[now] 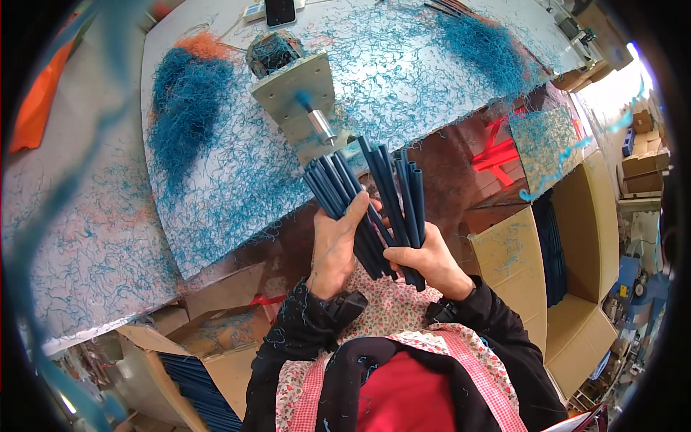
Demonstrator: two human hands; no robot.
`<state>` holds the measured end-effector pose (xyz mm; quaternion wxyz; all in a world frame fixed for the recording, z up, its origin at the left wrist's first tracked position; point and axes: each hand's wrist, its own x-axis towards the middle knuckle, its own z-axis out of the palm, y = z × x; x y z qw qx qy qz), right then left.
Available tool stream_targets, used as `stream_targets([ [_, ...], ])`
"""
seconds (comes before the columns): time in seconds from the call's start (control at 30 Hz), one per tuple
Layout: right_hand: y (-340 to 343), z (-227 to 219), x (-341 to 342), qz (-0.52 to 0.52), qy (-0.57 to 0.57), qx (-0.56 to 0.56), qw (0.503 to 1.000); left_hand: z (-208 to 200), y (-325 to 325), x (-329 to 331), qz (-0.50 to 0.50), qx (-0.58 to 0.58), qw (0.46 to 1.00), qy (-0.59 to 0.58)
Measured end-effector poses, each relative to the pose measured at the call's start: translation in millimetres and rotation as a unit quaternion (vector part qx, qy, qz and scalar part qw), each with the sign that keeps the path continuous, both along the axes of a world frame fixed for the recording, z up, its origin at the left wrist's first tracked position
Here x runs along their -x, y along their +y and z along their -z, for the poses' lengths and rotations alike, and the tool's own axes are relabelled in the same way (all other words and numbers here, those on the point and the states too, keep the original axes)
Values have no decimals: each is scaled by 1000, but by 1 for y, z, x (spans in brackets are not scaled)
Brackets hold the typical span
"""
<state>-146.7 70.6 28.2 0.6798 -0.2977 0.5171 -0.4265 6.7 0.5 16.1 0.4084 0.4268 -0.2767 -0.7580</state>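
Observation:
My left hand (337, 243) is closed around a bundle of dark blue tubes (325, 189), its thumb lying across them. In my right hand (430, 261) is a second, looser bundle of the same tubes (407, 191), with open hollow ends showing at the top. The two bundles lean against each other at their lower ends, above my apron. Just beyond the tube tops stands a motor (273, 52) with a grey metal plate (295, 90) and a silver spindle (321, 127) pointing toward me. The spindle tip is close to the left bundle, apparently apart from it.
Blue shavings cover the white table (237, 209), heaped in a pile (186, 108) at left and another pile (482, 54) at far right. A phone (280, 11) lies at the back. Cardboard boxes with blue tubes stand at lower left (230, 374) and right (586, 237). Blue strands hang near the camera.

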Motion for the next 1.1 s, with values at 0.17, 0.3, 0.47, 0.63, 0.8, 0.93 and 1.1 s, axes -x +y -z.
stream_targets([
  [0.17, -19, 5, -4, -15, 54, 61, 997, 12, 19, -3, -25, -8, 1000, -12],
  [0.3, -16, -7, -4, 7, 3, 58, 998, 10, 31, -11, -15, -24, 1000, 3],
  [0.47, -1, -16, -5, -2, 21, 19, 1000, 9, 36, -15, -10, -7, 999, -34],
  [0.63, -24, 1, -4, 9, 15, 52, 998, 0, 27, -18, -20, 30, 995, -91],
  [0.8, -10, 13, 3, -43, -22, 11, 999, -8, 1, -10, -28, 28, 996, -76],
  [0.93, 4, -4, -1, -53, -54, 6, 997, 8, -8, -2, -46, 51, 998, -8],
  [1.1, 4, 6, 5, 9, -41, -20, 999, 10, 1, 10, -58, 36, 997, -32],
])
